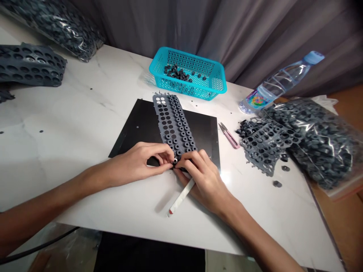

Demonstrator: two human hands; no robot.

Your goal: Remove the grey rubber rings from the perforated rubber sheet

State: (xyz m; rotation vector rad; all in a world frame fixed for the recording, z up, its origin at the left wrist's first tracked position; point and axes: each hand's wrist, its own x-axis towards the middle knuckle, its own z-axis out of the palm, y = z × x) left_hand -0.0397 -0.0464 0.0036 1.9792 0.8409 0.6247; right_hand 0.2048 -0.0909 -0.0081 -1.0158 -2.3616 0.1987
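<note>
A dark grey rubber sheet (177, 124) with rows of round holes and small ring-shaped parts lies lengthwise over a black board (141, 128). At its near end, my left hand (147, 158) is closed, thumb and index finger pinching the sheet's edge beside one small ring. Close against it, my right hand (202, 173) is also closed, its fingertips on the same edge. A slim white stick with a reddish tip (181, 198) is tucked in the right hand and points toward me. The fingers hide exactly what is pinched.
Behind the board stands a turquoise basket (188, 90) holding small dark parts. To the right are pink-handled thread snips (229, 136), a water bottle (272, 90), punched rubber sheets (263, 143) and a full plastic bag (326, 139). More sheets (31, 64) and another bag (62, 30) occupy the left.
</note>
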